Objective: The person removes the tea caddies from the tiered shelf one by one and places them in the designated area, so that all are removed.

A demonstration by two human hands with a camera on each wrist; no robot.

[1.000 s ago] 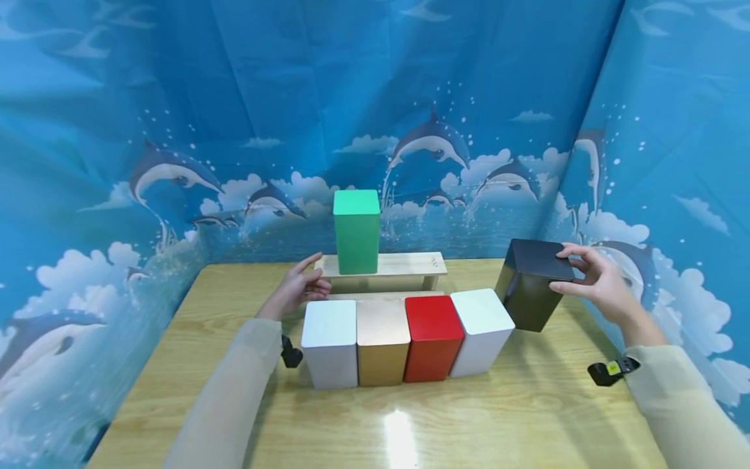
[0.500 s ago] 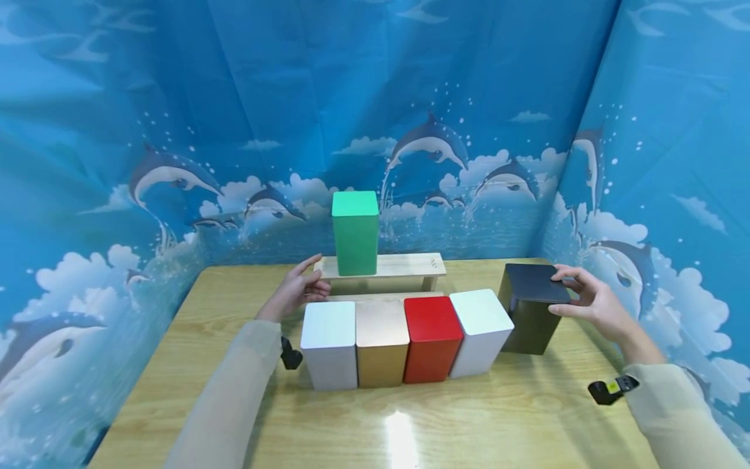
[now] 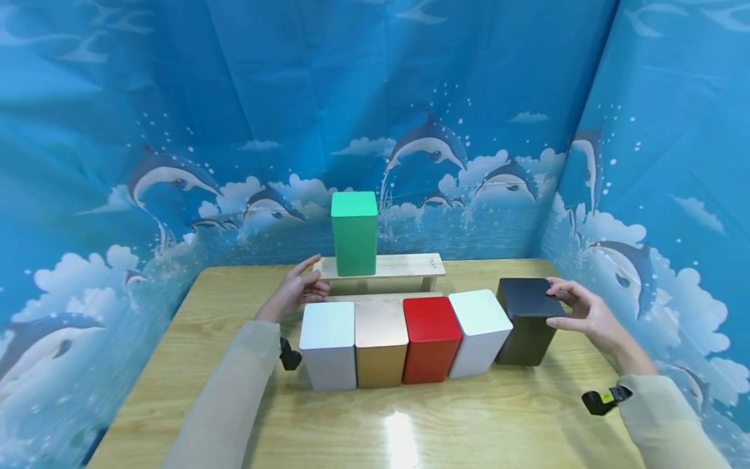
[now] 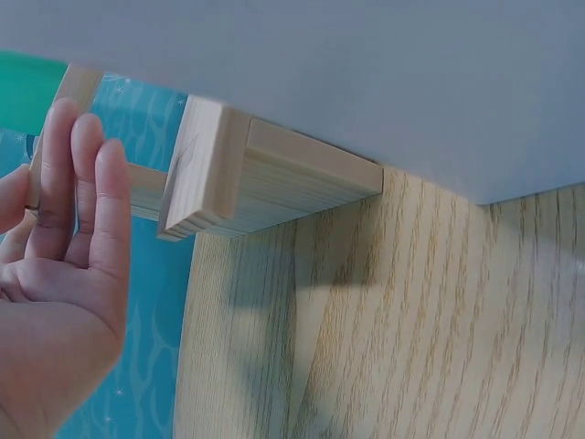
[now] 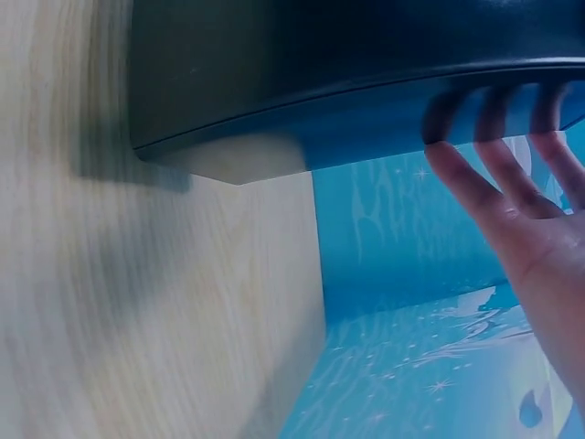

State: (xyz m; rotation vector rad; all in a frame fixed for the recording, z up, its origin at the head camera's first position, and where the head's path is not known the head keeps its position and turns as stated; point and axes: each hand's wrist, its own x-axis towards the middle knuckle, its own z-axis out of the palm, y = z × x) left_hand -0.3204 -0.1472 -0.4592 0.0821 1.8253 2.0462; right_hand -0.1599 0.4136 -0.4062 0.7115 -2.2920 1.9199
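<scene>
My right hand (image 3: 588,316) holds the black box (image 3: 524,339) by its top right edge, thumb at the front and fingers behind. The box stands at the right end of a row, beside a white box (image 3: 480,339). In the right wrist view the fingertips press the glossy side of the black box (image 5: 320,82). At the left, my left hand (image 3: 295,291) pinches the left end of a two-tier wooden stand (image 3: 410,264) between thumb and fingers. A green box (image 3: 354,238) stands upright on the stand's upper tier.
The row in front of the stand also has a red box (image 3: 430,339), a gold box (image 3: 381,345) and another white box (image 3: 329,345), side by side. They partly hide the lower tier. A blue dolphin-print curtain (image 3: 281,130) walls the wooden table (image 3: 328,430) behind and at both sides.
My right hand has brought the black box down and toward me, slightly left, from a tilted pose to upright beside the white box. My left hand has stayed at the stand.
</scene>
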